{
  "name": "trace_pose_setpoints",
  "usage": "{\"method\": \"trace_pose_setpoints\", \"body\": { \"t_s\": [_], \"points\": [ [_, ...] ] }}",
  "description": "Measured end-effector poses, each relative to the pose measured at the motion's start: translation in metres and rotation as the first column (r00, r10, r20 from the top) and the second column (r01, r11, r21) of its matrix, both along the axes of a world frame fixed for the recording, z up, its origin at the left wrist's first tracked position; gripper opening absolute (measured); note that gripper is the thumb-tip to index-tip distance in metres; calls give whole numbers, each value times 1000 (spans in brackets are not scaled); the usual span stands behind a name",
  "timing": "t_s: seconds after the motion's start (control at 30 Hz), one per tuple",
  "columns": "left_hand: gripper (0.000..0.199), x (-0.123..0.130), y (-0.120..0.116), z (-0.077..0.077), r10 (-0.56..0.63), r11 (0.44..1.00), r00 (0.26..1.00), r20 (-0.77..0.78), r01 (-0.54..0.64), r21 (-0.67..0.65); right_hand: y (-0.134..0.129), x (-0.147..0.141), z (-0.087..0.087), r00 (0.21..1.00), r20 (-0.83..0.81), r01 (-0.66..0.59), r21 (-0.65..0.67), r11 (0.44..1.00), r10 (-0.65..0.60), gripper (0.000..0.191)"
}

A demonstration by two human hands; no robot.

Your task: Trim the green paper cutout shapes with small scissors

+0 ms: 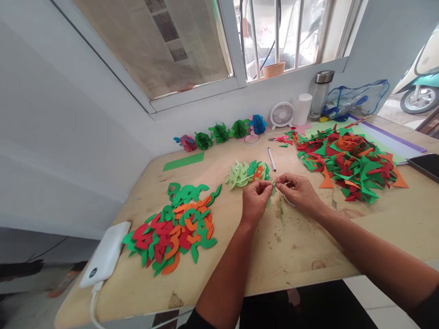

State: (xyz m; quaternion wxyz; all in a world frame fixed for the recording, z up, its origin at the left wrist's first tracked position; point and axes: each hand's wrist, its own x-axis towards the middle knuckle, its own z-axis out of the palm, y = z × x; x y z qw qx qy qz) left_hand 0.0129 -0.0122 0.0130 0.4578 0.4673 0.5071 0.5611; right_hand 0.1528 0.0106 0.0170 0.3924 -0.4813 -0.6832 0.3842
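My left hand (255, 198) and my right hand (299, 193) meet above the middle of the table, fingertips pinched together. Between them is a small light green paper piece (273, 191), partly hidden by the fingers. Another thin pale green strip (281, 210) shows just below, beside my right hand. Part of a white rounded object (289, 201) peeks out under the right palm; its kind is hidden. Just beyond the left hand lies a small pile of light green paper cutouts (238, 174), with darker green and orange cutouts (258, 172) next to it. A white pen (271, 159) lies behind the hands.
Curved felt-like cutouts (181, 224) heap up on the left; pointed scraps (346, 160) pile at right. Paper turtles (219, 133) line the wall near a small fan (282, 114) and a glass bottle (321, 96). A power bank (105, 253) and phone (425, 165) sit at the edges.
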Motion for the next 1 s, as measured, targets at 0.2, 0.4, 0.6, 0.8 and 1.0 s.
{"method": "trace_pose_setpoints", "body": {
  "t_s": [0.2,0.4,0.6,0.8,1.0],
  "points": [
    [16,-1,-3,-2,4,997,982,-188,11,77,1,1,-6,998,57,5,102,995,-11,16],
    [14,1,-6,3,66,992,943,-326,-27,121,0,0,-4,996,80,30,111,993,-39,17],
    [12,2,-7,4,85,990,933,-349,-38,139,-3,0,0,994,97,35,148,988,-50,15],
    [13,3,-7,1,98,986,910,-403,-35,161,-3,-1,-1,991,118,43,162,986,-62,14],
    [10,5,-7,-2,172,975,876,-451,-85,206,-3,-2,-5,989,134,36,179,983,-61,13]
  ]
}}
